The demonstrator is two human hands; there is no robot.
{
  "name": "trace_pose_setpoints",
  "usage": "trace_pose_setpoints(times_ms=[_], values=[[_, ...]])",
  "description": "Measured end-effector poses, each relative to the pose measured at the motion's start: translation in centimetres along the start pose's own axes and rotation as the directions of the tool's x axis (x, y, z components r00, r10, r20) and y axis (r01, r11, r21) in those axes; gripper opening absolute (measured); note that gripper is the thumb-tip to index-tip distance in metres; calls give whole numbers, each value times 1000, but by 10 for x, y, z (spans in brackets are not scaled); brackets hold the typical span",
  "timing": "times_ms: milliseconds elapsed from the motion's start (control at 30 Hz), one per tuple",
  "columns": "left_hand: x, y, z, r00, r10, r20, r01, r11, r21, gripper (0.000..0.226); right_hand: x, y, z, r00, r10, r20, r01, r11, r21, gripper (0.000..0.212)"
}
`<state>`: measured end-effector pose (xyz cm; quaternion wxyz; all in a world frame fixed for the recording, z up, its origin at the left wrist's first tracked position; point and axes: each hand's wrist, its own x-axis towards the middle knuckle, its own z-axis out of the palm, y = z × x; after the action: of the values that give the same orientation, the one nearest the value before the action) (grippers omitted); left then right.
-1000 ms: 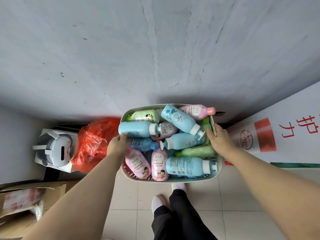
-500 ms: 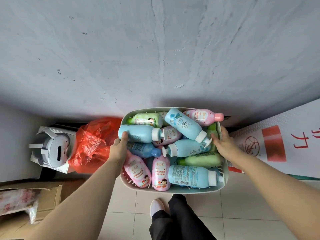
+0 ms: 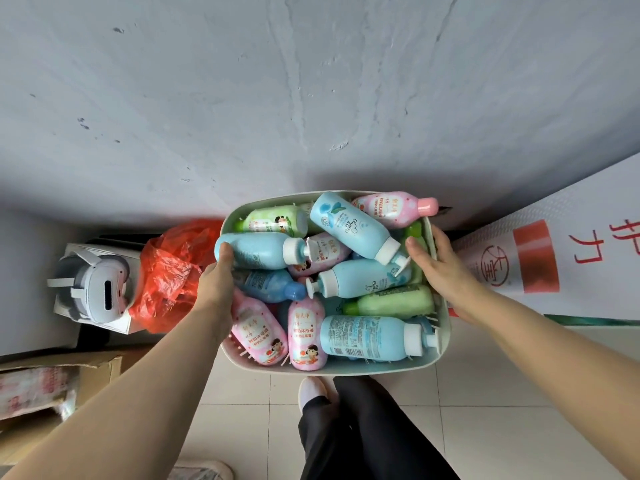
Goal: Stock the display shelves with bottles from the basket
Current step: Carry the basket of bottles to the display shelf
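A pale grey-green basket (image 3: 381, 368) hangs in front of me, above the tiled floor and my legs. It is heaped with several lying bottles: light blue pump bottles (image 3: 346, 226), pink ones (image 3: 306, 336) and green ones (image 3: 394, 301). My left hand (image 3: 216, 289) grips the basket's left rim, thumb inside against a blue bottle (image 3: 256, 250). On the other side my right hand (image 3: 440, 268) grips the right rim, thumb inside over the edge. No display shelves are in view.
A grey wall (image 3: 311, 98) rises straight ahead. At the lower left lie a red plastic bag (image 3: 166, 275), a white headset (image 3: 93, 285) on a box, and an open cardboard box (image 3: 59, 386). A white banner (image 3: 554, 258) with red print leans at the right.
The basket, held in both hands, has come up and closer to me, and now looks larger in view. Both hands keep their hold on the rims.
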<state>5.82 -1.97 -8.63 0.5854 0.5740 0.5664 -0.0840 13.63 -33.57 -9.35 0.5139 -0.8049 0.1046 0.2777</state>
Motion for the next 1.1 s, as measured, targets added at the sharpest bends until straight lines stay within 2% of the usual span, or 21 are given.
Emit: trace_pose_setpoints(times_ms=[267, 333, 433, 467, 600, 700, 767, 867, 1000, 1100], values=[[-57, -4, -10, 1000, 19, 25, -20, 999, 45, 68, -63, -10, -23, 998, 55, 13, -56, 994, 98, 66], [-73, -8, -11, 999, 13, 50, -15, 998, 53, 67, -83, -5, -29, 997, 74, 14, -75, 992, 102, 68], [-95, -17, -13, 996, 49, 74, -56, 994, 89, 56, -115, 8, -36, 996, 87, -11, -85, 991, 102, 85], [-102, -22, -15, 994, 63, 85, -72, 991, 109, 54, -130, 12, -38, 995, 93, -28, -90, 990, 112, 86], [-133, -38, -19, 977, 125, 170, -151, 977, 149, 54, -192, 31, -42, 994, 54, -91, -34, 977, 210, 65], [-161, -57, -21, 960, 152, 236, -196, 965, 175, 56, -243, 52, -47, 989, 73, -128, -37, 964, 265, 74], [-178, -68, -20, 950, 162, 268, -221, 953, 208, 58, -273, 67, -50, 981, 95, -166, -44, 957, 287, 84], [-207, -91, -9, 928, 180, 326, -272, 926, 263, 56, -322, 99, -59, 960, 171, -223, -82, 930, 359, 78], [-250, -127, 17, 877, 197, 439, -352, 885, 306, 41, -382, 144, -74, 917, 271, -292, -110, 877, 468, 64], [-286, -157, 41, 848, 181, 498, -385, 856, 345, 42, -425, 179, -92, 883, 336, -329, -130, 847, 515, 69]])
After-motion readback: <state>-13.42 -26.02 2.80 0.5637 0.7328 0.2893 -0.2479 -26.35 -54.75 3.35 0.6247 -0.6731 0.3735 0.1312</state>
